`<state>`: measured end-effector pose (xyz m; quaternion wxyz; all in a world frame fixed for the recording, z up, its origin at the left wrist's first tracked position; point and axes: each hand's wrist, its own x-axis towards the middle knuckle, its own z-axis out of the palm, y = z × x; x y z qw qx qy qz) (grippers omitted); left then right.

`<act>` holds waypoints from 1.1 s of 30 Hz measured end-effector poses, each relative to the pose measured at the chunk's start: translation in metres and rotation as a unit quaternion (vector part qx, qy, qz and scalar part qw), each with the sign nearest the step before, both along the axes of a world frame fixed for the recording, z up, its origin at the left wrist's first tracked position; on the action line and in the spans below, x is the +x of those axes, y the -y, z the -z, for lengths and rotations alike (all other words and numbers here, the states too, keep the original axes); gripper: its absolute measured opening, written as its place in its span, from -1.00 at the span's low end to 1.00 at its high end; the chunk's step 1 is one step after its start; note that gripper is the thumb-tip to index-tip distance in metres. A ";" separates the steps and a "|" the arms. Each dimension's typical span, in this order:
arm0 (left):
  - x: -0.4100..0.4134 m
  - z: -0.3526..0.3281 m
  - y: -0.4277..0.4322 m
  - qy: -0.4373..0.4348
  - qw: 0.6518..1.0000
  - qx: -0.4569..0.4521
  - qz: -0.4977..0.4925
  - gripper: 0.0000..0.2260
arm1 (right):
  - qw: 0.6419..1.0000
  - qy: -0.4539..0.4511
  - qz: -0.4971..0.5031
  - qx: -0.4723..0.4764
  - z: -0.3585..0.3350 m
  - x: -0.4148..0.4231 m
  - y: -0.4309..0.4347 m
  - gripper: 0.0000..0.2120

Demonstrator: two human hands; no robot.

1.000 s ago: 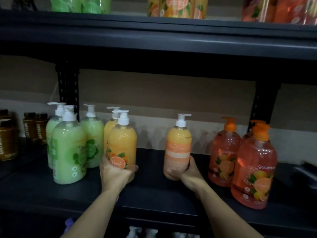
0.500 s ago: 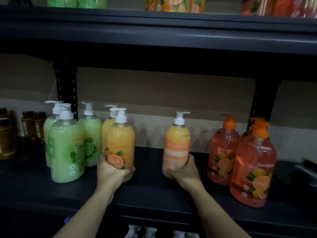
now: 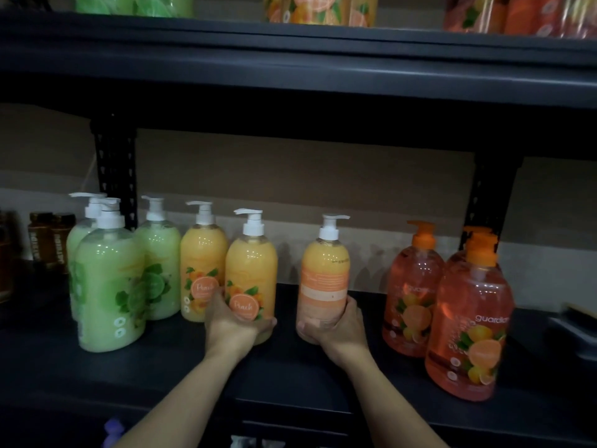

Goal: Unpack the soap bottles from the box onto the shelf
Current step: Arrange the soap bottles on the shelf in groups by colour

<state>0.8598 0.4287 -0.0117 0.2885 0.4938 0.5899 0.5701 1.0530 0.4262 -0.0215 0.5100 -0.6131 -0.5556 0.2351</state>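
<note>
1. My left hand (image 3: 235,324) curls its fingers round the base of the front peach bottle (image 3: 250,273), on the shelf (image 3: 290,376) at 11 o'clock. My right hand (image 3: 339,328) wraps the back-turned peach bottle (image 3: 324,279) at 1 o'clock.
2. I should twist that one label-forward, keeping its base flat.
3. Open room lies between them at 12 o'clock. The orange-pump bottles (image 3: 410,286) crowd 3 o'clock, and the shelf's front edge is at 6.

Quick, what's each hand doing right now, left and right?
Left hand: grips the base of the front-label peach bottle, upright on the shelf.
Right hand: grips the base of the back-label peach bottle.
</note>
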 end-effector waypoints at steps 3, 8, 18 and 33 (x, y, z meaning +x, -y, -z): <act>0.014 -0.003 -0.009 -0.015 1.000 -0.009 0.007 0.01 | 1.000 0.003 -0.001 0.004 0.000 0.000 0.001 0.02; 0.030 0.001 -0.017 -0.022 0.999 0.009 0.023 0.05 | 1.000 -0.005 -0.002 0.016 0.001 0.000 0.001 0.01; 0.022 0.010 -0.016 0.043 0.991 -0.014 0.127 -0.01 | 0.998 -0.031 -0.047 -0.016 0.002 0.006 0.000 0.02; 0.025 0.009 -0.016 0.047 0.990 -0.014 0.131 -0.11 | 0.995 -0.089 -0.020 -0.038 -0.001 0.010 0.001 0.05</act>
